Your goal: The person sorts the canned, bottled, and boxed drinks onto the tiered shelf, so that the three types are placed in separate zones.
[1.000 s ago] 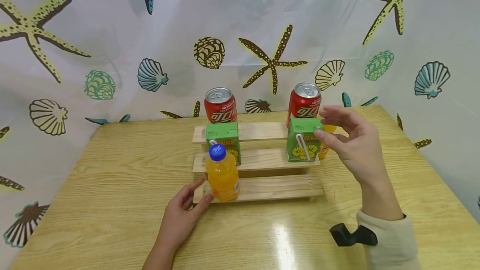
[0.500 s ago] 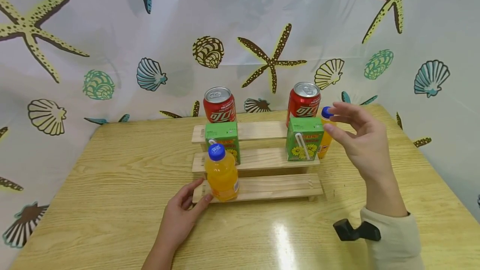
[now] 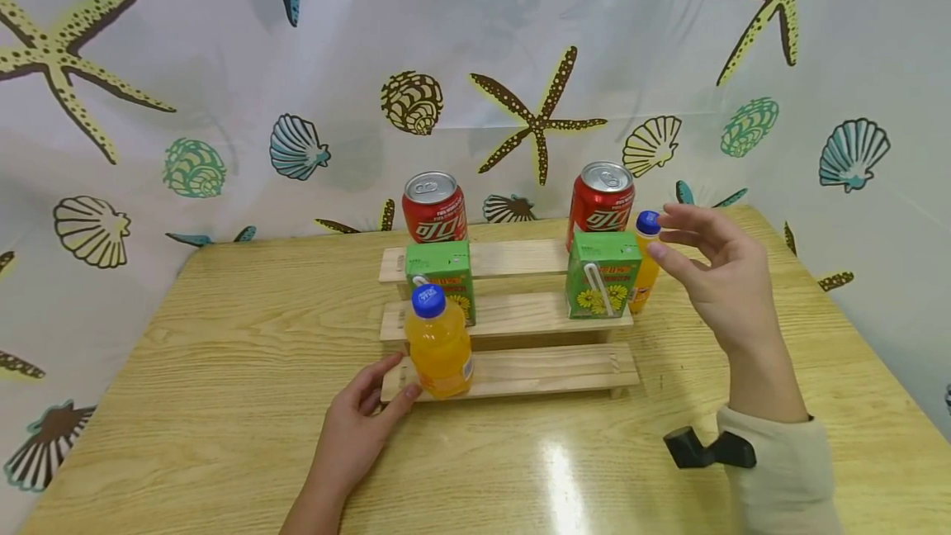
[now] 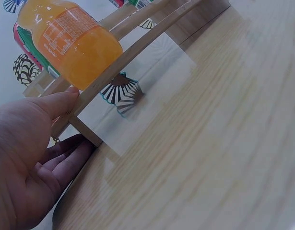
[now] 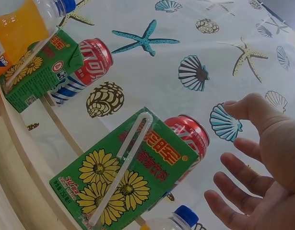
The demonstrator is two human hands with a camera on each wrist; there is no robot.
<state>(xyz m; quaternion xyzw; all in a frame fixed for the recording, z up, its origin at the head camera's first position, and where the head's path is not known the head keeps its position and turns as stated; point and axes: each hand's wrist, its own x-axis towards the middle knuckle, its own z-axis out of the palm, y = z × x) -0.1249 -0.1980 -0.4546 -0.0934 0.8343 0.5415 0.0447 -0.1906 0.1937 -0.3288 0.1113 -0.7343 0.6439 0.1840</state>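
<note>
A three-tier wooden rack (image 3: 550,370) holds the drinks. My left hand (image 3: 360,419) grips the left end of its lowest tier, thumb at the front edge beside an orange drink bottle (image 3: 440,349) with a blue cap. On the middle tier stand a left green drink carton (image 3: 464,271) and a right green drink carton (image 3: 603,279) with a straw. My right hand (image 3: 724,279), fingers loosely bent and holding nothing, is beside a second orange bottle (image 3: 645,271). The right wrist view shows a gap between my right hand (image 5: 262,167) and that bottle's blue cap (image 5: 186,215).
A left red cola can (image 3: 437,209) and a right red cola can (image 3: 602,201) stand on the top tier. The second bottle is at the rack's right end, partly behind the right carton. A patterned cloth (image 3: 334,40) hangs behind the wooden table (image 3: 223,370).
My right hand has shifted to the right, away from the right carton, so the second bottle's blue cap shows more. My left hand stays at the rack's end.
</note>
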